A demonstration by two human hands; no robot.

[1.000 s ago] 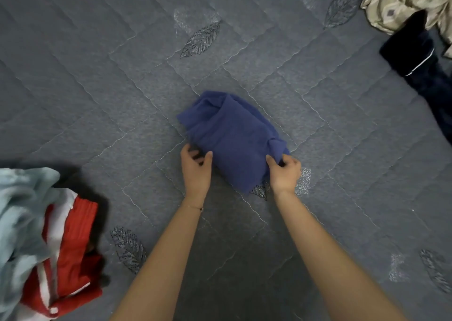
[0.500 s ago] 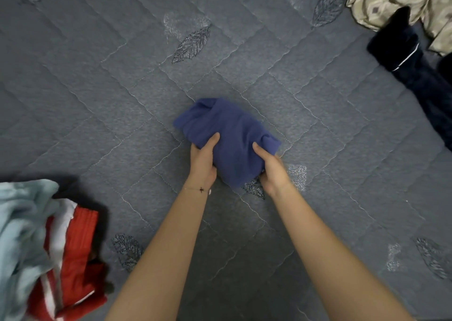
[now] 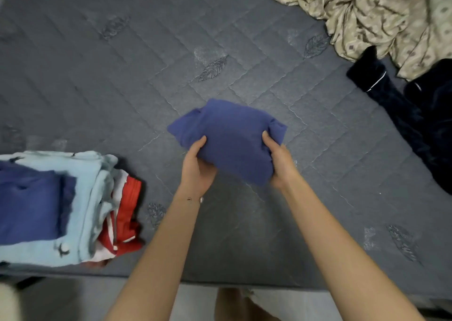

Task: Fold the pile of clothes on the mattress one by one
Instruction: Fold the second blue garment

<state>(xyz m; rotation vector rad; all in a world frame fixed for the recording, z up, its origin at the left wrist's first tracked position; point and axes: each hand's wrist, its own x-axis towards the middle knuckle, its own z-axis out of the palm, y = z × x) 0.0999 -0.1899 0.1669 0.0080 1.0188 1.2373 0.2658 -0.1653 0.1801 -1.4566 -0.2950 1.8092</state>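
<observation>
Grey quilted mattress [image 3: 244,39] fills the view. A folded blue garment [image 3: 232,137] is gripped at its sides by the left hand [image 3: 197,166] and right hand [image 3: 277,160], fingers curled round it.

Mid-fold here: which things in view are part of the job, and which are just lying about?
Job: blue garment gripped by left hand and right hand; folded stack; unfolded dark navy garment; beige patterned cloth, likely; mattress as work surface.
Lying about: pale blurred object off the mattress, bottom-left.

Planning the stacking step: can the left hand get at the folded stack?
Probably yes: only bare mattress lies between the left hand and the folded stack, though it now grips the blue garment.
</observation>
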